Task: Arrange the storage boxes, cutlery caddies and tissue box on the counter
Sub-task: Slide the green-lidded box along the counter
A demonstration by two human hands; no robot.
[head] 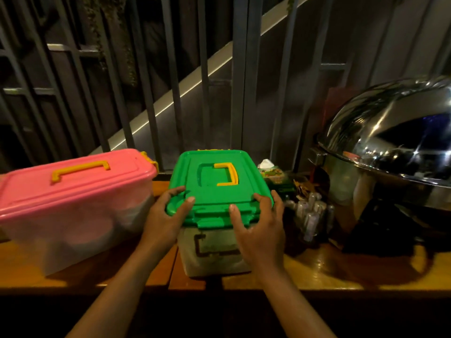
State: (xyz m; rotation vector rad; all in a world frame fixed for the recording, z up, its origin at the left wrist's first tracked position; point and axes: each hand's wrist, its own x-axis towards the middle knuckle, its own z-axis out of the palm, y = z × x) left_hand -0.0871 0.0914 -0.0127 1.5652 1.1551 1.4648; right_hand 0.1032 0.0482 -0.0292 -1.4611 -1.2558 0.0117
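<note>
Both hands are working the green-lidded box [214, 206] right now, and it is sitting dead centre on the wooden counter [317, 269], straight ahead of the person. The left hand [168, 215] is curling over the near left corner of the lid, fingers [189, 200] draped on top, while the right hand [261, 228] is cupping the near right corner, thumb on the front edge; both are spread wide and wrapped on the box, neither closed into a fist. The box's long axis is running away from the person toward the railing [170, 93], so the hands are gripping the short near end, equally close on either side. Whether they are pressing the lid down or about to slide the whole box I cannot say. The pink-lidded box [73, 196] is lying just beside it on the left, its length running crosswise and angled, a narrow gap between the two. On the right, tucked behind, the tissue box [271, 173] is peeking out, and a cutlery caddy [310, 215] is standing near the right hand, blurred and dim. Beyond that a big steel dome lid [390, 132] is crowding the counter, so any shift rightward looks tight; leftward looks no roomier.
</note>
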